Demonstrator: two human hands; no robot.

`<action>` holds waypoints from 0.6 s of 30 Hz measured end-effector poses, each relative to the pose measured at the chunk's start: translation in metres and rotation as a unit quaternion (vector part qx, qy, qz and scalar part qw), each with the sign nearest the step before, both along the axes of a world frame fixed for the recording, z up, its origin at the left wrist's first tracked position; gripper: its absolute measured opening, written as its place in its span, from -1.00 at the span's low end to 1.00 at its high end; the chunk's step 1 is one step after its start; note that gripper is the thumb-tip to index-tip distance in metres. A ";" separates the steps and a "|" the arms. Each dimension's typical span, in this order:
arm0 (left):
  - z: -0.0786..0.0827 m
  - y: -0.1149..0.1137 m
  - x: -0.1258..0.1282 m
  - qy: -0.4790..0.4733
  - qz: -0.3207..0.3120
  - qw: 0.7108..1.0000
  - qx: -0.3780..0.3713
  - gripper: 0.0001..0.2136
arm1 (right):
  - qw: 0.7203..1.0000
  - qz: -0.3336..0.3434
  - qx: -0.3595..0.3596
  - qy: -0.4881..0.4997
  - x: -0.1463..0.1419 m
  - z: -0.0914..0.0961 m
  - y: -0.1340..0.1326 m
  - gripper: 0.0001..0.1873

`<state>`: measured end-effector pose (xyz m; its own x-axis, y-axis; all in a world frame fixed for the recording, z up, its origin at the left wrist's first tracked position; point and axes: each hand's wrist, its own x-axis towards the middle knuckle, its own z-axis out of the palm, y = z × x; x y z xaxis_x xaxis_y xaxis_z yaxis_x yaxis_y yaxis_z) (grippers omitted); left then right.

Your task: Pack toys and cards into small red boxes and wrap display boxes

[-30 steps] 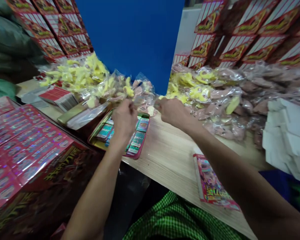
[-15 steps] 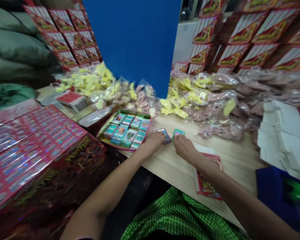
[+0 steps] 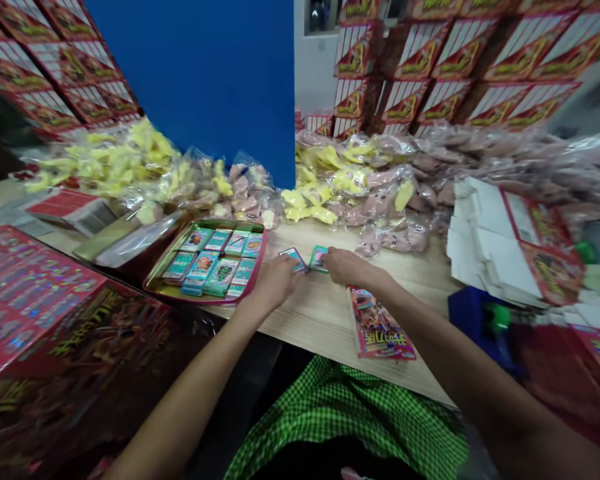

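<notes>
On the pale wooden table, my left hand (image 3: 279, 279) has its fingers closed at the near edge of a dark-bordered card stack (image 3: 295, 259). My right hand (image 3: 344, 265) pinches the right side of a green card (image 3: 319, 258); whether it is one card or several I cannot tell. The two lie side by side, their near corners almost meeting. Left of my left hand sits an open tin (image 3: 261, 257) with a pink rim, filled with rows of small green card stacks (image 3: 200, 268). Under my right forearm lies a red printed packet (image 3: 380, 327).
Bagged yellow and pink plush pieces (image 3: 330, 187) line the table's back below a blue panel (image 3: 205, 87). A large red box (image 3: 55, 313) stands at left. Folded white cartons (image 3: 490, 240) and a blue tape dispenser (image 3: 467, 320) are at right. Stacked red boxes (image 3: 430, 60) rise behind.
The view has swung right, so everything sits further left. My right hand has brought the green card closer to the dark-bordered cards under my left hand.
</notes>
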<state>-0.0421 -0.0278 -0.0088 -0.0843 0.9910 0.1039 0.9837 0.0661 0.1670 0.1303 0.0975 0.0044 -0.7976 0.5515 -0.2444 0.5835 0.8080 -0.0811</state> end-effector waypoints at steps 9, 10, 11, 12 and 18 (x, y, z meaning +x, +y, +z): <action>-0.040 0.021 -0.001 0.056 -0.075 0.993 -0.068 -0.66 | 0.975 -0.191 0.089 0.076 0.014 0.023 -0.005 -0.62; -0.038 0.017 -0.005 0.051 -0.076 0.993 -0.072 -0.66 | 0.970 -0.206 0.095 0.084 0.017 0.026 -0.006 -0.62; -0.036 0.013 -0.008 0.044 -0.075 0.993 -0.075 -0.67 | 0.967 -0.218 0.099 0.092 0.020 0.029 -0.007 -0.63; -0.034 0.009 -0.010 0.034 -0.072 0.994 -0.076 -0.68 | 0.964 -0.225 0.101 0.099 0.022 0.032 -0.010 -0.64; -0.028 -0.001 -0.010 -0.085 -0.013 0.996 -0.030 -0.75 | 0.957 -0.228 0.093 0.151 0.042 0.033 -0.030 -0.68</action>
<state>-0.0523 -0.0285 -0.0370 -0.0698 0.9971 0.0316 0.9429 0.0556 0.3284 0.1728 0.0677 0.0373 -0.4831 0.8703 0.0962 0.8512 0.4926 -0.1812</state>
